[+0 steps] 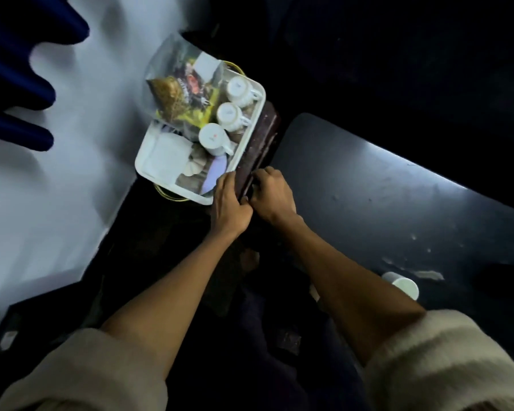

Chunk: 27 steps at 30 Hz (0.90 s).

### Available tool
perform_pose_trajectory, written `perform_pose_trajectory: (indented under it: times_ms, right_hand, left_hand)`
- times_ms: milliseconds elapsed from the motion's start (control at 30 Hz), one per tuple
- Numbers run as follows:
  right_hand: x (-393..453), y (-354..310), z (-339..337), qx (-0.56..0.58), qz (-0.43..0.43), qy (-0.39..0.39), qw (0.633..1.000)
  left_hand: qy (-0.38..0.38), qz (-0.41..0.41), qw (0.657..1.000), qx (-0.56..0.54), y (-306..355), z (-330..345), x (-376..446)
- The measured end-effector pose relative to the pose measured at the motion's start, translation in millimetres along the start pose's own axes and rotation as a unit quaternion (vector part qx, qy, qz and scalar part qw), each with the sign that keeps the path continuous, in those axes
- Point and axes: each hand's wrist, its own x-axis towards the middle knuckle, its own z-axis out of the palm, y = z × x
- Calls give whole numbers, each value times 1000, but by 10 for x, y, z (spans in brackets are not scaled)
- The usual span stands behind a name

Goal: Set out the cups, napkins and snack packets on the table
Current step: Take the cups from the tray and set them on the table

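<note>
A white tray [149, 169] stands on a dark stand left of the table. Three white cups lie upside down in it along its right side: one [238, 89], one [229, 114], one [212, 137]. Folded white napkins [166, 152] sit at its near left. Snack packets in a clear bag [178, 93] fill its far end. My left hand [230, 200] and my right hand [272, 194] grip the near end of a dark brown board [260, 137] that lies between the tray and the table. Another white cup [402, 284] lies on its side on the dark table [368, 185].
A white wall [72, 143] runs along the left, with a dark blue curtain [15, 84] at the top left. The room is dim; the floor below the tray and the space beyond the table are black.
</note>
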Motion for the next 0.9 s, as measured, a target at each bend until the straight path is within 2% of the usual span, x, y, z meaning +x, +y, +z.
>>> perform_pose_trajectory:
  times_ms: [167,333,467,700,767,900]
  right_hand:
    - [594,-375,194,19,30,35,999]
    - [1002,-459,392,-10,74,31,997]
    - [1132,-471,498,-63,62,34,996]
    - [1134,-509,557,-25,38,96,994]
    - [1046,-458,558,6,34,118,992]
    - [629,-301,528,180,88,200,959]
  left_hand:
    - [43,25,999,-20,-211,-373,538]
    - [-24,1,999,-40,-398,-470,1033]
    - [-51,-10,997,-60,-464,-455,1165]
    - [-25,-12,990,-141,-494,-433,1122]
    - [-9,4,990,-144,-490,-433,1097]
    - [-9,0,988,-156,-399,-361,937]
